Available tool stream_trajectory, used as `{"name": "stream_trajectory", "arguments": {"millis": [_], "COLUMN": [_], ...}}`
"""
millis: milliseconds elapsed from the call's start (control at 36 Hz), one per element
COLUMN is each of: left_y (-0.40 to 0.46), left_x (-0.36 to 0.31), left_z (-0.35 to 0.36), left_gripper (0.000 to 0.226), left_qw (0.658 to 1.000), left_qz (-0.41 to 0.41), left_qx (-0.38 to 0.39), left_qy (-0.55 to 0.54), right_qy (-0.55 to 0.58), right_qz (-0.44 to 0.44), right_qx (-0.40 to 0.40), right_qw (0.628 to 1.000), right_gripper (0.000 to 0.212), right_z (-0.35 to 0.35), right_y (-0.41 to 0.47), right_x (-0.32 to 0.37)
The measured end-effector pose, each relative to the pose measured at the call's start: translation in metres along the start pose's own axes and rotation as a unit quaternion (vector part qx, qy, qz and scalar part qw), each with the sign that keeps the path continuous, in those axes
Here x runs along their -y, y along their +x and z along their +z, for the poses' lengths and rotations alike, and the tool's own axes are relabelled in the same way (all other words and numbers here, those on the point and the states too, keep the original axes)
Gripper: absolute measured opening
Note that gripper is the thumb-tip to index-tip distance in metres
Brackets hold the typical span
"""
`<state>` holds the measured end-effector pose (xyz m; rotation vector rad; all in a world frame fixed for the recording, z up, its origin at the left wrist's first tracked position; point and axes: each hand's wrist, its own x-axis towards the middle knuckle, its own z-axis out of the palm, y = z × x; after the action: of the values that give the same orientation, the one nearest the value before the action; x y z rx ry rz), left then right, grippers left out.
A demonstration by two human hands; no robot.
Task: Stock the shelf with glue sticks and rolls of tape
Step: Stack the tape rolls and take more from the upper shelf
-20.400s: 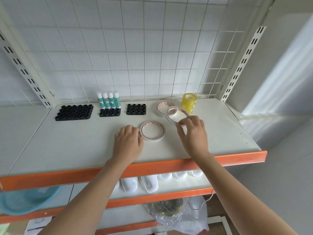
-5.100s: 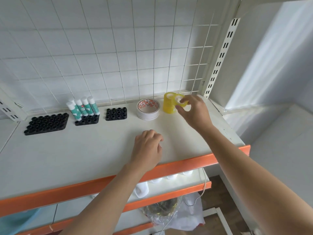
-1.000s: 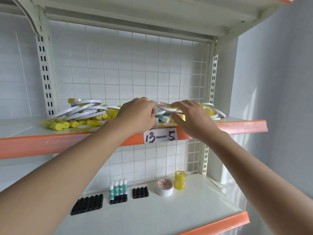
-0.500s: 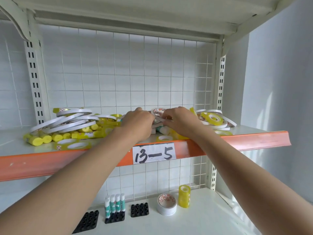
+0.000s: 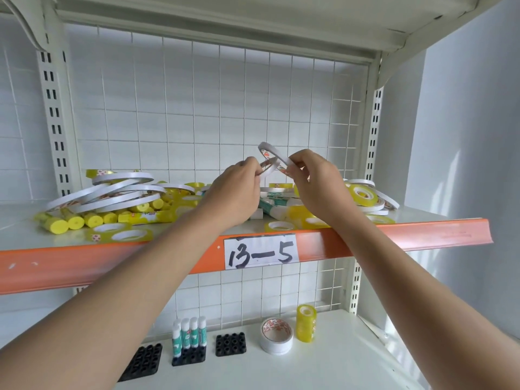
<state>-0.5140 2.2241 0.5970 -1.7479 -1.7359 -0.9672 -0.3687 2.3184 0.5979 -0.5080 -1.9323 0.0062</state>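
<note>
Both hands are raised over the upper shelf (image 5: 422,229). My left hand (image 5: 239,190) pinches one thin white tape roll (image 5: 268,167), and my right hand (image 5: 315,178) pinches another thin white tape roll (image 5: 270,150), tilted above it. The two rolls overlap between my hands. Below them lies a pile of tape rolls and glue sticks (image 5: 281,205). On the lower shelf stand several glue sticks (image 5: 189,334) in a black holder, a stack of white tape rolls (image 5: 276,336) and a stack of yellow tape rolls (image 5: 306,322).
Large thin white tape rolls (image 5: 107,191) and yellow glue sticks (image 5: 76,220) lie at the upper shelf's left. Yellow tape rolls (image 5: 361,194) sit at its right. A label reading 13-5 (image 5: 261,253) hangs on the orange edge. Empty black holders (image 5: 145,361) (image 5: 230,343) sit below.
My hands have lifted off the pile, each with a thin white tape roll pinched in its fingers. Half a second ago they were down among the rolls.
</note>
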Motion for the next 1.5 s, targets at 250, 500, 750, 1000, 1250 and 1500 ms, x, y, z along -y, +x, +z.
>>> {"name": "stream_trajectory", "arguments": {"millis": [250,500,750,1000,1250,1500], "left_y": [-0.014,-0.072,-0.152,-0.234,-0.276,-0.309], "left_x": [-0.003,-0.006,-0.006,-0.007,0.016,0.037], "left_z": [-0.038,-0.086,-0.088,-0.061,0.01,0.095], "left_gripper": [0.02,0.022,0.016,0.018,0.014,0.028], "left_qw": [0.988,0.973,0.959,0.964,0.985,0.998], "left_qz": [0.041,0.134,0.193,0.204,0.134,0.032], "left_qx": [-0.043,-0.126,-0.183,-0.166,-0.099,0.033], "left_qy": [0.145,0.14,0.096,0.04,-0.035,-0.041], "right_qy": [-0.045,-0.065,-0.131,-0.157,-0.179,-0.157], "right_qz": [-0.032,-0.082,-0.11,-0.1,-0.053,0.015], "right_qx": [-0.042,-0.106,-0.125,-0.076,0.002,0.123], "right_qw": [0.998,0.989,0.977,0.98,0.982,0.98], "right_gripper": [0.016,0.015,0.016,0.01,0.012,0.017], "right_z": [-0.01,-0.019,-0.027,-0.032,-0.009,0.037], "right_y": [-0.007,-0.049,-0.116,-0.207,-0.277,-0.337], "right_x": [0.01,0.054,0.085,0.104,0.076,0.01]}}
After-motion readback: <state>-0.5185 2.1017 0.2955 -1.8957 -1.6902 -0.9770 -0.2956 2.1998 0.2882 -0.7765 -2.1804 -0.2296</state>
